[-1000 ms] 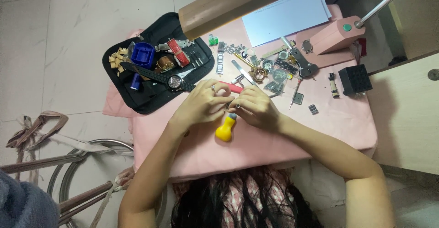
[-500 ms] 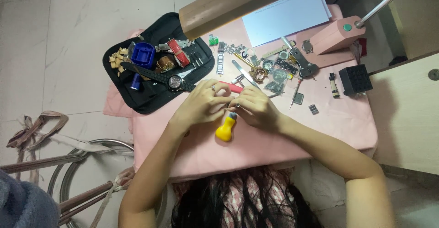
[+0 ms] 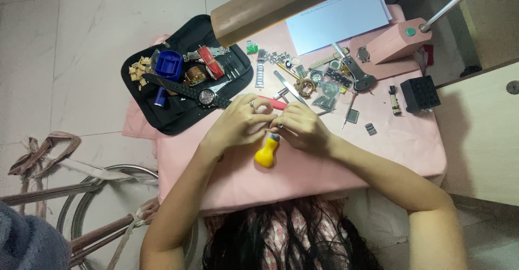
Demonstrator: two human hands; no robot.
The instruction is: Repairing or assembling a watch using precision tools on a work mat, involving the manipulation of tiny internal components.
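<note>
Black tool tray (image 3: 162, 119) at my left holds a wristwatch (image 3: 207, 97), a blue box (image 3: 168, 65) and a red strap (image 3: 211, 61). Loose watch parts (image 3: 319, 83), a black block (image 3: 420, 93) and white paper (image 3: 338, 18) lie past my hands. My left hand (image 3: 240, 123) and right hand (image 3: 303, 128) are pressed together over something small, hidden by fingers. A yellow-handled tool (image 3: 266, 152) lies just beneath them, long axis tilted, yellow end toward me. Pink cloth (image 3: 389, 145) covers the desk, tiled floor (image 3: 81, 32) around.
</note>
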